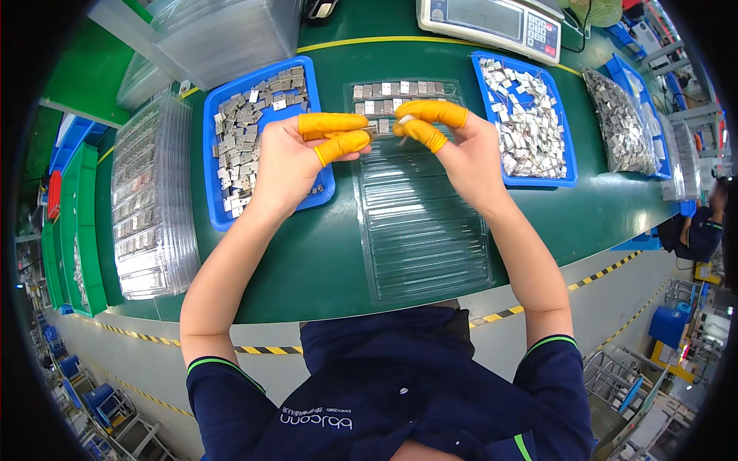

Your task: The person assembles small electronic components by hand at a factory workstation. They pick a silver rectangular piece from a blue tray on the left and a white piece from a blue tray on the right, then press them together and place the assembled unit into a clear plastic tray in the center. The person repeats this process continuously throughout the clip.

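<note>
My left hand [286, 157], with yellow finger cots on, pinches a small metal connector shell [373, 131] at its fingertips. Just to the right, my right hand [467, 150], also in yellow cots, closes thumb and finger on a small white part [407, 120]. The two pieces are a short gap apart. Both hands hover over a clear plastic tray [423, 238] with ridged rows. Metal connector pieces [396, 89] lie lined up in its far rows. The fingers cover part of the row beneath them.
A blue bin [211, 154] of loose metal shells stands left, another blue bin [570, 157] of white parts right. Stacked clear trays [154, 207] sit at far left. A scale [492, 27] is at the back, and a bag of metal parts [621, 127] lies far right.
</note>
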